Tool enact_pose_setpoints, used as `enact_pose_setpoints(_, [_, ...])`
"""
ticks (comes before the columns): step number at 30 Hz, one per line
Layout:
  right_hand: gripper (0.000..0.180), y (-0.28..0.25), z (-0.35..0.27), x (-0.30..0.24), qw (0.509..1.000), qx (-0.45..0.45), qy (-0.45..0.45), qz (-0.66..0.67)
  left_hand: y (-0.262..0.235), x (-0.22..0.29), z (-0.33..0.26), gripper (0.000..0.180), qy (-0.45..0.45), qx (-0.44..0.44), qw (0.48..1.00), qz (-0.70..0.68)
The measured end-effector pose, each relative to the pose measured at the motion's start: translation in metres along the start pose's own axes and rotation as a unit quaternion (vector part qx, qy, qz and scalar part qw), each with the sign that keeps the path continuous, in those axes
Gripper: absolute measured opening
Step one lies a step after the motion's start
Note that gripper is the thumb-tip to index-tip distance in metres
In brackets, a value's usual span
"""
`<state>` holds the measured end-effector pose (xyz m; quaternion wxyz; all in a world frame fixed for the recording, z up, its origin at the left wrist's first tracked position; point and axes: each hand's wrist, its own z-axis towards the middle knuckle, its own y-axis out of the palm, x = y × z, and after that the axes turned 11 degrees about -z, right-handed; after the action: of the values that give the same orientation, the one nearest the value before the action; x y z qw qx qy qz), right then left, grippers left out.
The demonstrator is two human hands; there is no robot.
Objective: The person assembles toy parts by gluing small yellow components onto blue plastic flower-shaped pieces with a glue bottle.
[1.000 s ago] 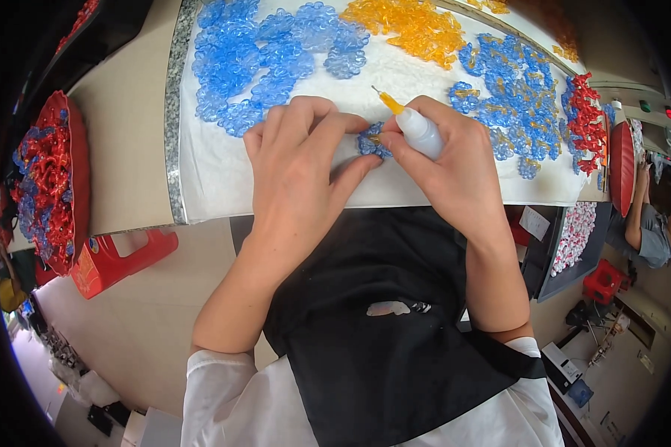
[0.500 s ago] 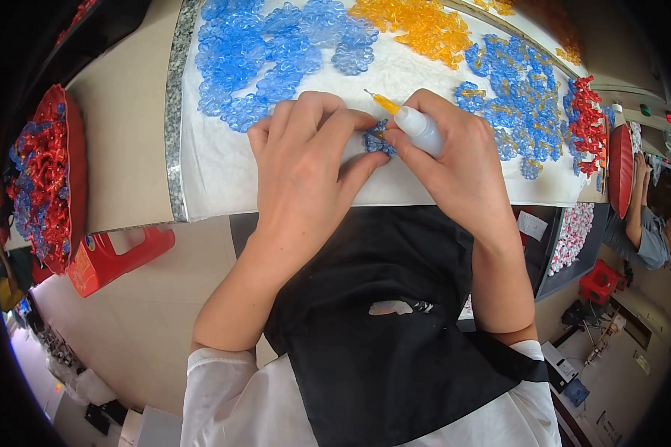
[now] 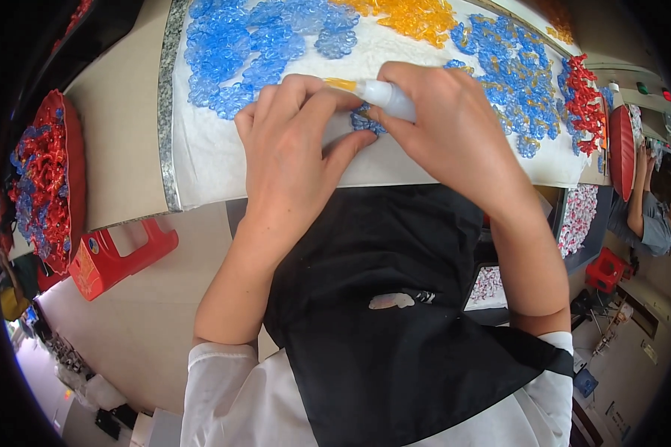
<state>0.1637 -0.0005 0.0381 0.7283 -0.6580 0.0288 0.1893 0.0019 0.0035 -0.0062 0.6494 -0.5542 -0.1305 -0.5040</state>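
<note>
A small blue translucent plastic piece with petal-like loops [image 3: 363, 121] rests on the white cloth [image 3: 220, 160], pinched between the thumb and fingers of my left hand [image 3: 292, 141]. My right hand [image 3: 455, 123] is wrapped round a small white squeeze bottle [image 3: 390, 99] with a yellow nozzle [image 3: 341, 84]. The bottle lies tilted, its nozzle pointing left across the fingers of my left hand. Right fingertips are also close against the blue piece; whether they pinch anything there besides the bottle is hidden.
Beyond my hands lie heaps of blue pieces [image 3: 220, 48] and orange pieces [image 3: 417, 22]. To the right are blue pieces with orange bits [image 3: 518, 74] and red ones [image 3: 583, 93]. A red basket [image 3: 74, 175] of red and blue pieces stands left. A co-worker's arm [image 3: 637, 197] shows far right.
The white bottle has tipped over to the left, its nozzle swinging from up-left to nearly level. My right wrist has turned and its elbow moved outward. The left hand keeps its pinch.
</note>
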Motion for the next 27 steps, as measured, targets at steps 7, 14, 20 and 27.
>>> enact_pose_setpoints(7, [0.011,-0.005,0.007,0.006,0.997,-0.034,-0.069,-0.03,0.001,0.001,-0.001,0.028,0.001,0.007,1.0,0.009])
enact_pose_setpoints(14, [0.014,0.001,-0.004,0.003,0.999,-0.023,-0.012,0.04,-0.001,0.004,-0.001,0.028,-0.015,-0.001,1.0,0.002])
enact_pose_setpoints(20, [0.013,0.001,-0.006,0.0,1.0,-0.016,-0.016,0.008,0.001,0.003,-0.002,0.027,-0.009,0.008,1.0,0.003])
enact_pose_setpoints(27, [0.013,-0.006,0.008,0.007,0.995,-0.067,-0.069,-0.007,0.001,0.0,-0.003,0.027,0.006,0.015,1.0,0.01])
